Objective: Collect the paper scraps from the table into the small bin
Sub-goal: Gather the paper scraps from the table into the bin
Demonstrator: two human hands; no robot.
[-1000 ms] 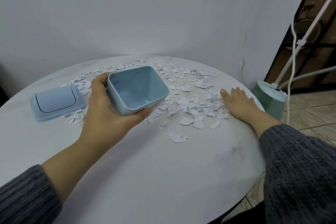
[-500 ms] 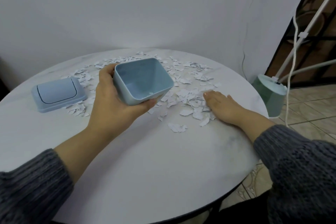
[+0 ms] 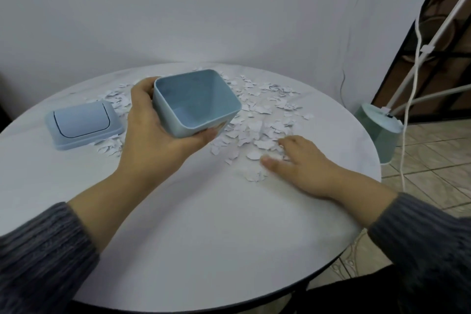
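1. The paper scraps [image 3: 257,120] lie strewn over the far half of the round worktop [image 3: 204,237], from about 10 o'clock round to 2 o'clock. They are thickest just right of centre, and we see none inside the small bin [image 3: 196,104].
2. Our left hand [image 3: 153,140] has its grip clenched on the bin, fingers behind the left wall and thumb at the near corner. It holds the bin off the worktop near 11 o'clock, mouth tipped toward us.
3. Our right hand [image 3: 303,166] has a released grip. Its fingers lie on the near edge of the heap, at 3 o'clock from centre, and hold nothing.
4. The lid [image 3: 81,122] sits at 9 o'clock with scraps against it.
5. We judge the risks as these:
   - The bin's rim is not down at the surface, so a sweep may slide the light scraps under it.
   - A fast sweep could send scraps over the worktop's edge.
   - Scraps beside the lid are easily missed.
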